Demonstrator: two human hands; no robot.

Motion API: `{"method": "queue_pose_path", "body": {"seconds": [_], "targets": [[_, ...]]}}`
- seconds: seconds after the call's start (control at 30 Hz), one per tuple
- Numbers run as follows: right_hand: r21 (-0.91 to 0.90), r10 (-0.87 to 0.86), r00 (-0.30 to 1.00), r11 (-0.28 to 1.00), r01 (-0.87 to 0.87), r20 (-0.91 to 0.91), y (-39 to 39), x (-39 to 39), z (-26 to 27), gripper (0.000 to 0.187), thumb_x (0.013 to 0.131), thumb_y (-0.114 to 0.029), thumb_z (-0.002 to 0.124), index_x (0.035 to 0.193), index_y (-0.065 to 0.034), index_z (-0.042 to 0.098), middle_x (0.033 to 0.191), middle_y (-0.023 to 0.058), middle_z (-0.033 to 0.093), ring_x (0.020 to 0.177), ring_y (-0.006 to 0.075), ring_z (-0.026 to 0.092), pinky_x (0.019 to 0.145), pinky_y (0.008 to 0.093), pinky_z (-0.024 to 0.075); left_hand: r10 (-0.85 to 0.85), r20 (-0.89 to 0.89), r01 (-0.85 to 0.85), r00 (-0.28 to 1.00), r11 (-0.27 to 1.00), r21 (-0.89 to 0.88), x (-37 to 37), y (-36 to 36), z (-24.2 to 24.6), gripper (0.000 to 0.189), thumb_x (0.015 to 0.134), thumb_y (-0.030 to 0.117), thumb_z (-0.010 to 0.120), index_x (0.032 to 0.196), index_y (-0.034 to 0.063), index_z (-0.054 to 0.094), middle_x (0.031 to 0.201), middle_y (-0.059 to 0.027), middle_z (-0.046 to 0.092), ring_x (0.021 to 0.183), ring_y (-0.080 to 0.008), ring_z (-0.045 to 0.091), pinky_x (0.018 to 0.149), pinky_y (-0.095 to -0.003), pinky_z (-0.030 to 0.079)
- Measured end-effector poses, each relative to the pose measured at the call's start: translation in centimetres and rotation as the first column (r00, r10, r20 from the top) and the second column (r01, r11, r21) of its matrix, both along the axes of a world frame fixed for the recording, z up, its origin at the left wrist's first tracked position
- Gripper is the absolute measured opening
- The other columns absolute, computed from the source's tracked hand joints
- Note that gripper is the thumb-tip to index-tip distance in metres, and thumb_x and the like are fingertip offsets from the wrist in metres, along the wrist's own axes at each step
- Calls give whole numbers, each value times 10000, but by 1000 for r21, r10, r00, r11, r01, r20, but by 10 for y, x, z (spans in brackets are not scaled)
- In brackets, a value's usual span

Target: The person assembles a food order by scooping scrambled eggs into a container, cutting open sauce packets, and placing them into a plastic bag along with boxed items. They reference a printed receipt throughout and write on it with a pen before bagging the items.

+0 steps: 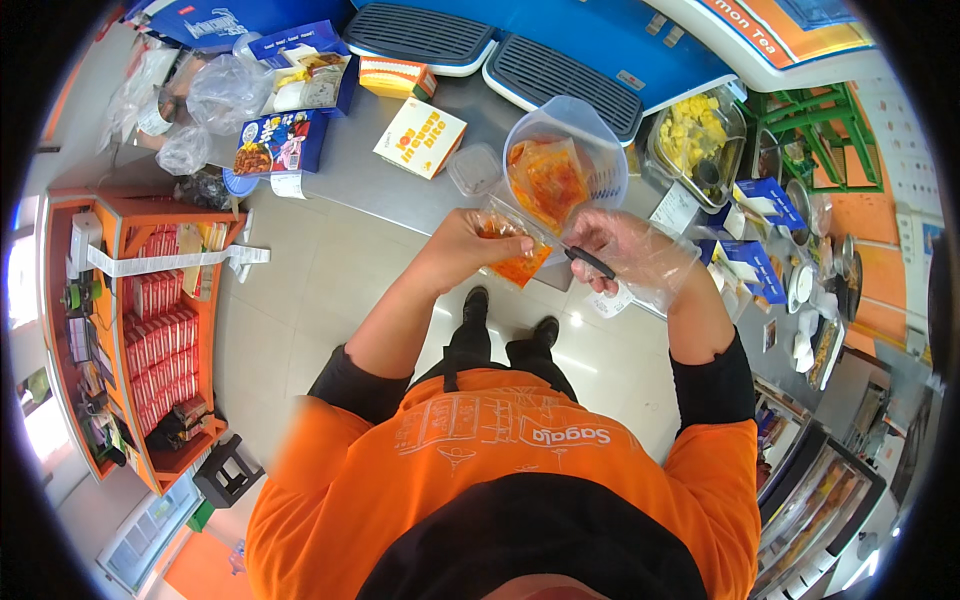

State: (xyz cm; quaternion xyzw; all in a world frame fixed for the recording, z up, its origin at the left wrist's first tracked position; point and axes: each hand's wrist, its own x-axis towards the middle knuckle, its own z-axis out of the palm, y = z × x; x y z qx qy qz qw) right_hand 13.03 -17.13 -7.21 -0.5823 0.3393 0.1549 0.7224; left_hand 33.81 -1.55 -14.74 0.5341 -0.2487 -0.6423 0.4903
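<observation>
My left hand [469, 251], bare, pinches a small clear plastic sachet of red-orange sauce [517, 262]. My right hand [600, 244], in a clear plastic glove, is closed around a black-handled tool [590, 262], seemingly scissors, whose metal part points up and left across the sachet's upper end. Just beyond both hands stands a translucent plastic tub [611, 154] with more sauce sachets [547, 176] inside. To its left are a small clear plastic container [475, 169] and a white printed food box [421, 138].
Blue food boxes [281, 142] and plastic bags [225, 90] lie left on the metal counter [360, 191]. A container of yellow food pieces [690, 131], a receipt [675, 208] and opened blue boxes [750, 262] are at right. Blue dispensers with drip trays [562, 82] stand behind.
</observation>
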Motion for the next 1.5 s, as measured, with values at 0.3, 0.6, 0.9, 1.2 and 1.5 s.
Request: {"method": "queue_pose_path", "body": {"seconds": [0.3,0.6,0.9,1.2,1.5], "targets": [[-166,231,973,959,-229,-5,-8,26,7,187,996,-178,665,1047,-41,549,788,23,628,618,103,601,520,260,484,-88,14,88,996,996,3,0,1,4,220,869,129,816,1029,-9,753,949,-62,755,849,-114,685,800,-290,548],[-232,49,984,973,-8,169,-6,-26,24,280,948,-111,680,1176,2,563,845,75,706,720,178,697,571,280,514,-241,189,218,952,967,133,-4,19,0,207,903,149,781,1023,-11,728,946,-62,742,848,-113,674,799,-276,540],[-249,-742,503,437,864,443,69,-365,-37,604,982,-463,653,1379,-23,540,1034,111,721,985,217,710,773,258,564,-403,334,375,852,915,149,-103,5,-51,301,956,259,705,1064,-22,720,961,-101,736,878,-145,672,814,-300,526],[-559,-978,198,126,820,70,70,-559,-135,501,942,-204,760,1302,6,483,1117,147,709,999,212,717,814,313,618,93,567,-52,819,995,-87,-184,-98,-90,245,997,213,630,1129,11,674,939,-87,708,826,-152,636,782,-305,508],[-793,-867,491,355,495,-81,-34,-620,-202,303,960,-83,657,1218,-23,511,949,140,707,821,216,702,710,324,567,149,964,25,222,987,-158,-204,-128,-94,471,921,156,684,1336,-7,533,1274,-216,607,1160,-355,603,965,-432,491]]}}
